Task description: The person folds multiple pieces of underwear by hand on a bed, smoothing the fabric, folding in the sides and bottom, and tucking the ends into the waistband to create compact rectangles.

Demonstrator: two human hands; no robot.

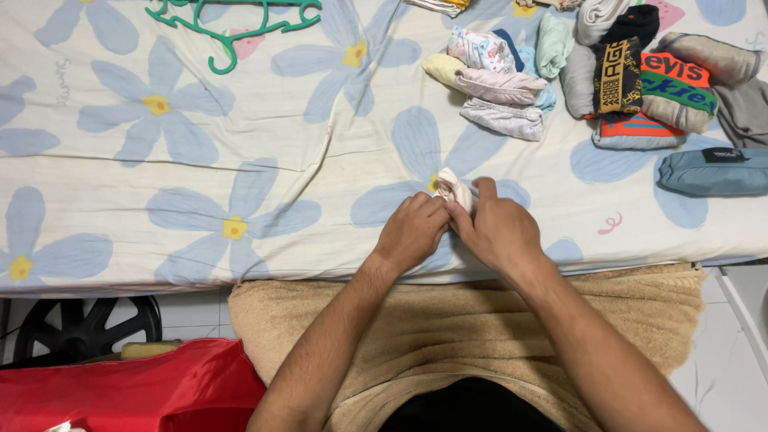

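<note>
White cloth, a small rolled garment point(454, 189), is sitting just right of the frame's centre on the flowered bedsheet point(240, 160); I am pinching it from both sides; my left hand point(412, 232) is closing its fingers on the near left edge; my right hand point(500, 228) is gripping the right edge, thumb resting on top; the two hands are touching each other; folded clothes point(496, 88) are lying in rows at the upper right; a green hanger point(228, 32) is lying at the upper left; a red bag point(136, 392) is sitting at the lower left.
</note>
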